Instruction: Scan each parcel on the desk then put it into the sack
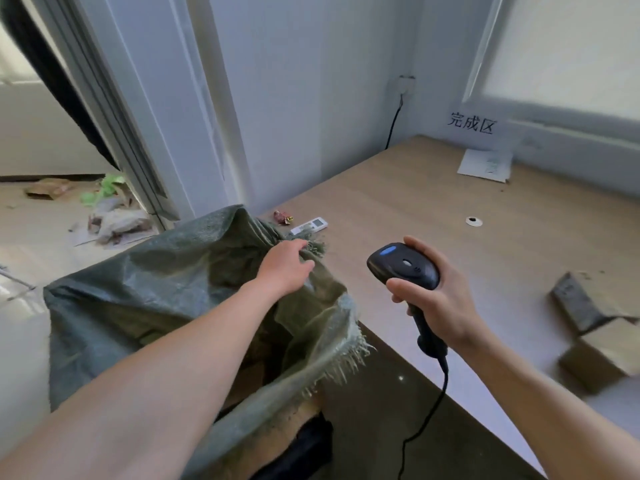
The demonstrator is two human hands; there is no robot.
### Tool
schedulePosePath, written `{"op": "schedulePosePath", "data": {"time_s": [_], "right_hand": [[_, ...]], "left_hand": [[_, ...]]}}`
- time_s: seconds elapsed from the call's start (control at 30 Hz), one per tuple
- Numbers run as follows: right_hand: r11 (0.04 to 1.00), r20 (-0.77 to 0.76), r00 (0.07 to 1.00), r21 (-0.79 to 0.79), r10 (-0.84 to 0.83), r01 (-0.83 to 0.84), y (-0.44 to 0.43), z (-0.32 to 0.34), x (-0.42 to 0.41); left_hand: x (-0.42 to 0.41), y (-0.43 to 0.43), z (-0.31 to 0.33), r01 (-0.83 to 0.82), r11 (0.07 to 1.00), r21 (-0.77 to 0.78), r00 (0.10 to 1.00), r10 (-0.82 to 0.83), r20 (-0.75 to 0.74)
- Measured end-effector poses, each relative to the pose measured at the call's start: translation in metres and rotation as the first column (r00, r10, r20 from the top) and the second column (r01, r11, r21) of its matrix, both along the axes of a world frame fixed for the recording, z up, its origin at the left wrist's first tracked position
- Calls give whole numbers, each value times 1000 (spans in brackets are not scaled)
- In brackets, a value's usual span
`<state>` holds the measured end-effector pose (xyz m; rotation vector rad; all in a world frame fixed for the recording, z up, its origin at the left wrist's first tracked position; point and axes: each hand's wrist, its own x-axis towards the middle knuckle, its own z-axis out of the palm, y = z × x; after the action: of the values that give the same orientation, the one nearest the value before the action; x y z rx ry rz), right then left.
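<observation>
**A:** Which step did we take ourselves to be in?

**B:** Between parcels, we judged. Our left hand (pixel 287 268) was at the mouth of the sack (pixel 156 289), which stood against the edge of the desk (pixel 433 209) at 9 o'clock from us. It carried no parcel.

**A:** And the fingers?

**B:** The left fingers (pixel 298 244) lay nearly straight and close together on the frayed rim, thumb a little apart. We saw no cloth pinched. Our right hand (pixel 436 299) had its fingers curled tight round the handle of the scanner (pixel 403 268), whose head tilted toward 10 o'clock over bare desk.

**A:** Where were the parcels (pixel 595 355)?

**B:** On the desk at 3 o'clock from the scanner, well apart from it. They were 2 cardboard boxes as far as we could tell, blurred and touching each other.

**A:** So what did the next move call for?

**B:** We reckoned the left arm had to cross to 3 o'clock and turn 1 box label-up, while we swung the scanner onto it. Only then the sack.
</observation>
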<state>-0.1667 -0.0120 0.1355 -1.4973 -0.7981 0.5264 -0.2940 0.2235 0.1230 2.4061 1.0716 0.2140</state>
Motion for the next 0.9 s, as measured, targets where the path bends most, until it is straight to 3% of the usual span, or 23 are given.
{"op": "schedulePosePath", "data": {"time_s": [0.4,0.9], "right_hand": [[957,61,955,5,-289,289,-197,16,104],[751,54,751,-26,-658,660,-342,-13,185]], "left_hand": [[164,-183,17,266,964,22,964,-266,8],[341,-350,-40,638,765,-84,761,-643,-81]]}}
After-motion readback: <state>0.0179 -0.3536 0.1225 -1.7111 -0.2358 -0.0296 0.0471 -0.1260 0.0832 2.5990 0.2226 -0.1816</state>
